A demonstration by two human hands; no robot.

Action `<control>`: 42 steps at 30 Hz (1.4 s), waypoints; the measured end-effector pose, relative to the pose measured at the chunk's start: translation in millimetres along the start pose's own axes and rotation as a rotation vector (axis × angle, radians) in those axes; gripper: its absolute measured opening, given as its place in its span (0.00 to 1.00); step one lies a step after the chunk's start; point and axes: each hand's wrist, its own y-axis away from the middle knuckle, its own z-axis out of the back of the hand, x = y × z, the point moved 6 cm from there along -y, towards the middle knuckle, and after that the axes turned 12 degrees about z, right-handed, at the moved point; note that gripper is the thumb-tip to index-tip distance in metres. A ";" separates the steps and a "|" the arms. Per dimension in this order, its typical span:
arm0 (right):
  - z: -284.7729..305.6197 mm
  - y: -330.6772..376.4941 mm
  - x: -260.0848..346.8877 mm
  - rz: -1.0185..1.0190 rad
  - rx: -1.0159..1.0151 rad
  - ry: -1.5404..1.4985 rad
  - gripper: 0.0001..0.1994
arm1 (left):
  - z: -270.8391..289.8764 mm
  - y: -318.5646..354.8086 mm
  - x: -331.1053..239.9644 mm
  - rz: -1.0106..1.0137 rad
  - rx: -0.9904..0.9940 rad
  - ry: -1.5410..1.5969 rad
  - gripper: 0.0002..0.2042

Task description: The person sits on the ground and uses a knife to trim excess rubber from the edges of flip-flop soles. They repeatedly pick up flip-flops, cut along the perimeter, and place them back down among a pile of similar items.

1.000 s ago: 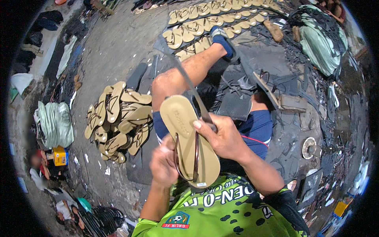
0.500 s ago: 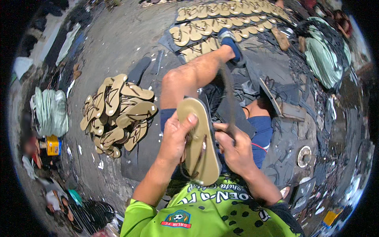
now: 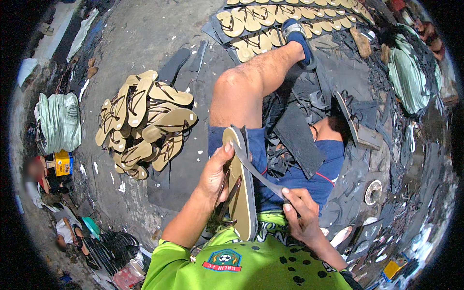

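Observation:
My left hand (image 3: 216, 169) grips a tan flip-flop (image 3: 240, 200) with a dark thong strap, its thumb near the toe end. The flip-flop is tilted partly on edge, so the dark side of its sole shows. From its toe end a thin, curved grey strip (image 3: 261, 178) runs down to my right hand (image 3: 302, 212), which pinches the strip's lower end. I cannot tell whether the strip is joined to the sole or only touches it.
A pile of tan flip-flops (image 3: 145, 121) lies on the floor at the left. Rows of them (image 3: 270, 41) stand at the far side. Dark sheet scraps (image 3: 299, 140) lie between my legs. Pale green bundles (image 3: 408, 72) and a roundish ring-like thing (image 3: 373, 192) lie at the right.
The flip-flop has turned more onto its edge in my left hand. My right hand has moved down and right, away from the sole, and the strip now stretches between hand and toe.

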 end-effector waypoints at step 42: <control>17.1 -81.5 -16.0 -0.060 -0.008 0.199 0.23 | -22.8 -11.4 4.9 0.144 -0.070 -0.120 0.17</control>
